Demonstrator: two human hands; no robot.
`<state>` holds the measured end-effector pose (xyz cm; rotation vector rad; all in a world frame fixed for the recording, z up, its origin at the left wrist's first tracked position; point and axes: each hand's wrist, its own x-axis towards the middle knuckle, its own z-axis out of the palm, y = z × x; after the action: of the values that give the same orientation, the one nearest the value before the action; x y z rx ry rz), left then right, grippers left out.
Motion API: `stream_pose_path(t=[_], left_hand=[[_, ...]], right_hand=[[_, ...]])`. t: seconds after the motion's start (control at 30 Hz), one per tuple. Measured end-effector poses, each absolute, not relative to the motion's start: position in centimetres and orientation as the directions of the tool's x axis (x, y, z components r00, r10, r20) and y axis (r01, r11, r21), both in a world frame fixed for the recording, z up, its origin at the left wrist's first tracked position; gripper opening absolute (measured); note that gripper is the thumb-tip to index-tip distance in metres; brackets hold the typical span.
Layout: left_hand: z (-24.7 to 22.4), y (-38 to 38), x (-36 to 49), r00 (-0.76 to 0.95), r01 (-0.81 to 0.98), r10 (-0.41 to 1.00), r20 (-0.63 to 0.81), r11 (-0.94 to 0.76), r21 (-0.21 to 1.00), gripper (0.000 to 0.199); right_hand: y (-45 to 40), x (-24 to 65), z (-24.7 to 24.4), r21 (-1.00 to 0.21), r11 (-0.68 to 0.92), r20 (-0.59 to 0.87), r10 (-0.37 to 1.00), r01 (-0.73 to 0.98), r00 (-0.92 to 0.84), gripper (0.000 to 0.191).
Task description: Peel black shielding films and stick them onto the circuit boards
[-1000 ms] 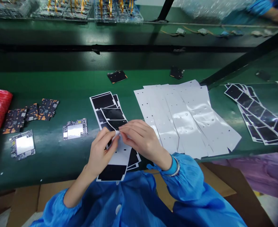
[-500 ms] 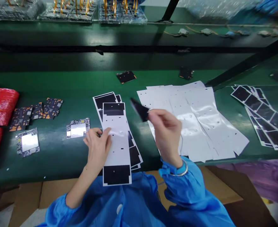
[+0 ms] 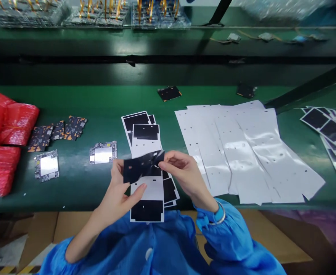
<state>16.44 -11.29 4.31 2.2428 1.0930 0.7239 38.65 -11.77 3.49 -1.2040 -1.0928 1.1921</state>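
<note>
A thin black film piece (image 3: 139,168) is stretched between both hands over a white backing sheet (image 3: 147,193) with black patches. My right hand (image 3: 182,170) pinches the film's right end between thumb and fingers. At its left end, my left hand (image 3: 122,191) has its fingers behind the film, with the thumb stretched out apart below it. Under the top sheet lie more sheets with black patches (image 3: 170,191). To the left of my left hand sits a circuit board with a silver shield (image 3: 103,154).
A second silver-shielded board (image 3: 49,166), dark boards (image 3: 40,137) and red wrapped packs (image 3: 19,124) lie at the left. White sheets (image 3: 233,149) spread at the right, with more black-patched strips (image 3: 332,131) beyond. Clear trays (image 3: 110,19) stand on the shelf above.
My right hand has brought the black film left and down over the sheet. My left hand has risen off the sheet to the film's left end. The view has shifted slightly.
</note>
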Motion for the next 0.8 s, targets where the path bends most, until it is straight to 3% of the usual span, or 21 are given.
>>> stream_pose_path(t=[0.1,0.2,0.33,0.43,0.53,0.67,0.73,0.8], left_hand=[[3.7,-9.3,14.4,0.584,0.661,0.782,0.218,-0.614,0.432,0.027],[2.8,-5.5,10.6,0.616,0.735,0.774,0.146,-0.631,0.248,0.055],[2.5,-0.8,7.0,0.701,0.678,0.713,-0.014,-0.66,0.324,0.074],[2.9,1.0,7.4,0.775,0.61,0.62,-0.118,-0.688,0.394,0.068],[3.0,1.7,8.4,0.803,0.572,0.582,-0.126,-0.696,0.434,0.061],[3.4,1.6,8.4,0.841,0.526,0.533,-0.09,-0.771,0.359,0.054],[4.3,0.9,8.2,0.856,0.502,0.517,-0.02,-0.82,0.276,0.046],[5.6,-0.3,8.3,0.839,0.484,0.524,0.145,-0.841,0.241,0.038]], right_hand=[[-12.3,38.4,4.2,-0.983,0.11,0.129,0.984,0.147,0.123,0.015],[-12.8,39.1,4.8,-0.862,0.251,0.332,0.936,0.44,0.117,0.012],[-13.3,40.4,4.9,-0.65,0.351,0.527,0.847,0.674,0.067,0.013],[-13.4,40.8,5.0,-0.509,0.394,0.617,0.787,0.765,0.005,0.018],[-13.5,41.0,5.3,-0.423,0.416,0.66,0.75,0.805,-0.041,0.024],[-13.8,41.4,5.5,-0.466,0.4,0.664,0.748,0.789,0.013,0.023],[-14.1,41.6,5.6,-0.586,0.376,0.626,0.772,0.718,0.107,0.019],[-14.4,41.6,5.7,-0.733,0.338,0.546,0.81,0.59,0.214,0.017]])
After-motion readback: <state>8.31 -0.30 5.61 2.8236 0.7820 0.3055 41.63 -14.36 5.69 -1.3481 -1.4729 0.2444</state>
